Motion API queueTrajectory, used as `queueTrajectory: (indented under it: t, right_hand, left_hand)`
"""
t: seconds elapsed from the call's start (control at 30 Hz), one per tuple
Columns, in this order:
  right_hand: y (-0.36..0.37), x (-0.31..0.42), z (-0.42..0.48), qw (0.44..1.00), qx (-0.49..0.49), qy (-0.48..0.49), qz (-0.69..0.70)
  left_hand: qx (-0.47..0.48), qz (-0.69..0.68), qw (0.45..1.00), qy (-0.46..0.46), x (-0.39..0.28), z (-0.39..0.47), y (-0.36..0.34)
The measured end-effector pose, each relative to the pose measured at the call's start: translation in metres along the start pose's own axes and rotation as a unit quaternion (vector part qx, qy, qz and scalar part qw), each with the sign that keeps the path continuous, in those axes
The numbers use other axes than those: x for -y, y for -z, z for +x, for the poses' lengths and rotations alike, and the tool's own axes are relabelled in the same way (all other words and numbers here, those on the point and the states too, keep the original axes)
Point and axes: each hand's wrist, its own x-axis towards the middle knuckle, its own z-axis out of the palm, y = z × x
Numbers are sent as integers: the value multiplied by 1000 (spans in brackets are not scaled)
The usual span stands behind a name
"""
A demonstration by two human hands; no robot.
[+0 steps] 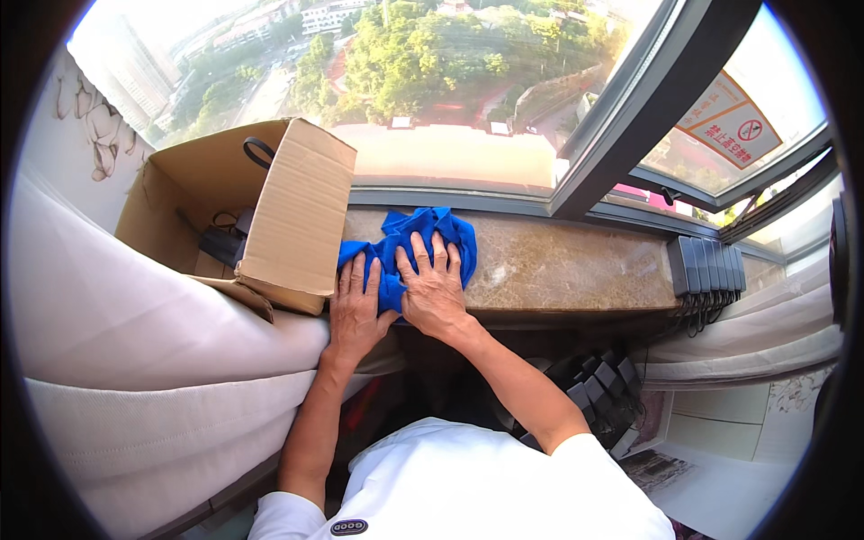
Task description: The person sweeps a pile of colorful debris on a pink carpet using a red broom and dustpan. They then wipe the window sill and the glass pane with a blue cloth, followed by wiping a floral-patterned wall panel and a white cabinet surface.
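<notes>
A crumpled blue cloth lies on the marble windowsill, close to the window frame. My right hand presses flat on it with the fingers spread. Just beside it, my left hand rests on the cloth's left part, near the side of an open cardboard box. Both palms face down, so what lies beneath them is hidden. Neither hand shows a clear grip on the fabric.
Dark items lie inside the box at the left. Several black adapters with cables stand at the sill's right end, and more devices sit below it. Pale curtains hang at both sides. A metal window frame borders the sill.
</notes>
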Motion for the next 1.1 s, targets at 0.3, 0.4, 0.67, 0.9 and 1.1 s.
queueTrajectory:
  t: [0.3,0.4,0.67,0.9,1.1]
  right_hand:
    - [-19,-1,20,997,23,56,41]
    - [6,-10,3,996,64,50,34]
    - [75,-93,-81,993,-34,-105,-47]
    - [117,-173,-154,925,-158,-276,-207]
    - [115,-219,-187,840,-301,-403,-204]
  left_hand:
    - [-36,12,999,13,3,-8,-10]
    - [-10,30,999,12,-18,-8,-11]
    - [36,-29,991,-123,-127,32,-56]
    - [40,-85,955,-283,-226,84,-108]
    - [31,-86,936,-340,-292,105,-139]
